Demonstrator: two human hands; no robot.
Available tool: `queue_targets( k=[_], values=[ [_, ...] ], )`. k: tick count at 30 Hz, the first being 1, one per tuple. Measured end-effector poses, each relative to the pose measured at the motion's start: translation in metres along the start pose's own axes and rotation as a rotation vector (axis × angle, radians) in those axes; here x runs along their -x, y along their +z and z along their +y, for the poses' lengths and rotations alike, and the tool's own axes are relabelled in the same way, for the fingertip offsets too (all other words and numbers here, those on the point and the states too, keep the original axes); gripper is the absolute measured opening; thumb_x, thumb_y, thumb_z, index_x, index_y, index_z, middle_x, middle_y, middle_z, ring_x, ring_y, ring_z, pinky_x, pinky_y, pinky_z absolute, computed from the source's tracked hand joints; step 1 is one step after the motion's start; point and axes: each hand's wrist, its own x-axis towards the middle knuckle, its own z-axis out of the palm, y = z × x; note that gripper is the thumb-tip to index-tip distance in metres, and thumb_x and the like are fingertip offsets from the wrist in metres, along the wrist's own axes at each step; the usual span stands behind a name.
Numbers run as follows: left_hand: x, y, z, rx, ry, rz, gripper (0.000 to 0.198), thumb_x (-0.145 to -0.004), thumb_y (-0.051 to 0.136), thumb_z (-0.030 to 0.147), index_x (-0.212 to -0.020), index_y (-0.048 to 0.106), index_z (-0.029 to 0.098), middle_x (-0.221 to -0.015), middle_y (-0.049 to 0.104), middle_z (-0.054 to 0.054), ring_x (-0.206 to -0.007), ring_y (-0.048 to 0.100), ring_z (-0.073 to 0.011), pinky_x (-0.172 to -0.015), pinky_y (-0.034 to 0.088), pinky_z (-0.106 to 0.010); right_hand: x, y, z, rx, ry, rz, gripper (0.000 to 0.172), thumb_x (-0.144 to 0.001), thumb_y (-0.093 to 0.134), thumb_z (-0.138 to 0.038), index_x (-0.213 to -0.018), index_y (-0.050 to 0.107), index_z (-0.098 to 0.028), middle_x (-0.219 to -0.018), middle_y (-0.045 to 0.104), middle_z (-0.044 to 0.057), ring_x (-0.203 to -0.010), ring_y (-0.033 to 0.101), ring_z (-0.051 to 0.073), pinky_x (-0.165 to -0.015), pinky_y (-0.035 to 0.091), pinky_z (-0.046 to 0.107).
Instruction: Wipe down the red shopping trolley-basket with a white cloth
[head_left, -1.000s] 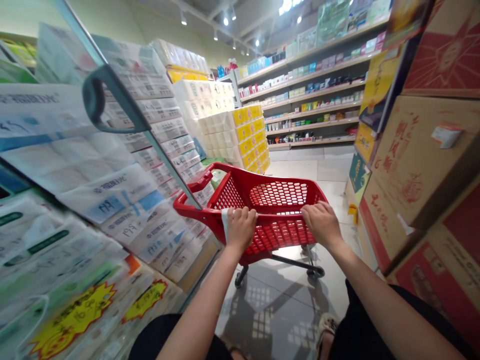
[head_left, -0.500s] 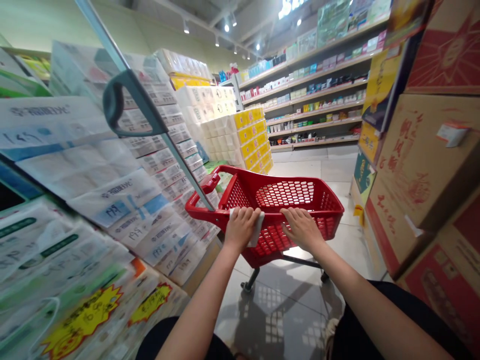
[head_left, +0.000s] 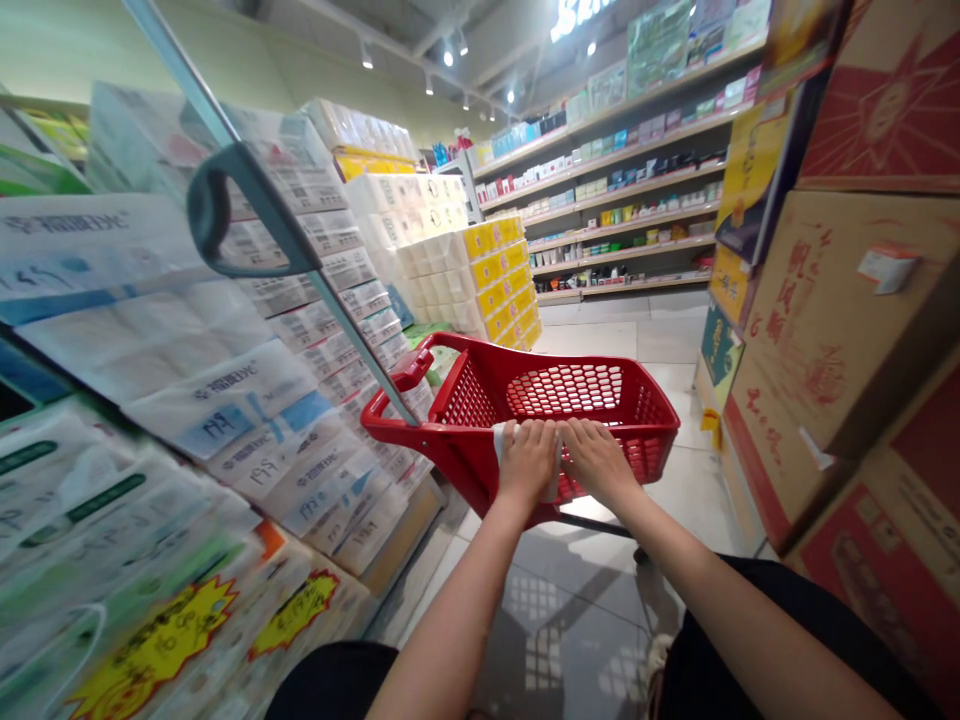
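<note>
A red plastic shopping basket on wheels (head_left: 450, 460) stands before me, with a lattice of holes in its walls. My left hand (head_left: 529, 460) is closed over its near rim, with a white cloth (head_left: 499, 440) between the palm and the rim; the cloth's edges show on both sides of the fingers. Right beside it, my right hand (head_left: 596, 460) grips the same rim with its fingers curled over the top. From the basket's left end rises a slanted metal pole with a grey loop handle (head_left: 210, 210).
Stacked packs of tissue paper (head_left: 247, 400) line the left side, some with yellow price stars (head_left: 296, 612). On the right are piled cardboard boxes (head_left: 847, 330). Wall shelves (head_left: 622, 190) full of small goods run along the back. Pale floor tiles (head_left: 600, 335) lie between.
My left hand has slid right along the rim with the white cloth and is now next to my right hand. The right hand stays on the rim.
</note>
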Motion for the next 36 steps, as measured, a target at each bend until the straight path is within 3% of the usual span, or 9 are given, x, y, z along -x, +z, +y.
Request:
queue_targets(
  k=[4, 9, 16, 18, 24, 27, 33, 36],
  values=[
    [0.004, -0.016, -0.037, -0.046, 0.114, -0.072, 0.032, -0.098, 0.037, 0.031, -0.127, 0.051, 0.028, -0.110, 0.061, -0.005, -0.104, 0.053, -0.0223, -0.100, 0.035, -0.040, 0.003, -0.005, 0.018, -0.011, -0.007, -0.019, 0.041, -0.088, 0.057, -0.031, -0.125, 0.047, -0.015, -0.109, 0.059, 0.010, -0.097, 0.050, 0.025, -0.089, 0.035, 0.037],
    [0.021, -0.039, -0.080, -0.141, 0.037, -0.040, 0.030, -0.097, 0.039, 0.030, -0.124, 0.053, 0.026, -0.111, 0.060, -0.006, -0.110, 0.050, -0.0246, -0.108, 0.027, -0.045, 0.005, -0.006, 0.022, -0.011, 0.018, -0.029, 0.034, -0.088, 0.058, -0.029, -0.120, 0.050, -0.018, -0.106, 0.060, 0.009, -0.095, 0.051, 0.024, -0.088, 0.035, 0.037],
    [0.020, -0.031, -0.066, -0.104, -0.169, 0.066, 0.027, -0.098, 0.036, 0.034, -0.098, 0.060, 0.024, -0.099, 0.061, -0.006, -0.108, 0.050, -0.0241, -0.115, 0.015, -0.054, 0.004, -0.012, 0.019, -0.023, 0.001, -0.033, 0.040, -0.087, 0.057, -0.028, -0.125, 0.049, -0.020, -0.109, 0.061, 0.008, -0.098, 0.053, 0.023, -0.087, 0.034, 0.035],
    [0.017, -0.028, -0.068, -0.073, -0.157, 0.059, 0.027, -0.098, 0.036, 0.035, -0.095, 0.060, 0.024, -0.099, 0.061, -0.006, -0.109, 0.050, -0.0232, -0.115, 0.014, -0.053, 0.010, -0.015, 0.035, -0.005, 0.044, -0.029, 0.039, -0.087, 0.058, -0.033, -0.123, 0.050, -0.020, -0.106, 0.063, 0.008, -0.096, 0.053, 0.023, -0.085, 0.033, 0.035],
    [0.002, -0.018, -0.085, -0.055, -0.198, 0.064, 0.027, -0.098, 0.035, 0.033, -0.096, 0.059, 0.022, -0.102, 0.060, -0.006, -0.111, 0.049, -0.0231, -0.116, 0.014, -0.054, 0.031, -0.011, 0.092, 0.091, 0.219, -0.033, 0.024, -0.087, 0.056, -0.044, -0.090, 0.056, -0.021, -0.083, 0.062, 0.005, -0.082, 0.051, 0.022, -0.074, 0.030, 0.033],
    [-0.008, -0.004, -0.063, -0.034, -0.196, 0.058, 0.026, -0.098, 0.034, 0.033, -0.098, 0.058, 0.021, -0.102, 0.060, -0.006, -0.109, 0.049, -0.0233, -0.116, 0.014, -0.055, 0.030, -0.004, 0.089, 0.126, 0.213, -0.008, 0.022, -0.089, 0.053, -0.042, -0.090, 0.054, -0.020, -0.082, 0.060, 0.005, -0.080, 0.049, 0.022, -0.077, 0.030, 0.034],
    [-0.025, 0.028, 0.032, 0.105, -0.109, 0.038, 0.028, -0.099, 0.032, 0.035, -0.111, 0.055, 0.022, -0.107, 0.058, -0.006, -0.113, 0.047, -0.0231, -0.117, 0.014, -0.054, 0.027, 0.000, 0.066, 0.127, 0.198, 0.030, 0.026, -0.089, 0.052, -0.044, -0.093, 0.055, -0.018, -0.084, 0.060, 0.007, -0.082, 0.048, 0.023, -0.079, 0.028, 0.035],
    [-0.028, 0.029, 0.046, 0.150, -0.013, 0.019, 0.032, -0.099, 0.033, 0.034, -0.125, 0.049, 0.025, -0.115, 0.057, -0.005, -0.116, 0.047, -0.0213, -0.117, 0.016, -0.050, 0.029, -0.003, 0.065, 0.112, 0.190, 0.037, 0.027, -0.088, 0.054, -0.045, -0.093, 0.055, -0.018, -0.084, 0.060, 0.006, -0.082, 0.048, 0.022, -0.079, 0.028, 0.034]
  ],
)
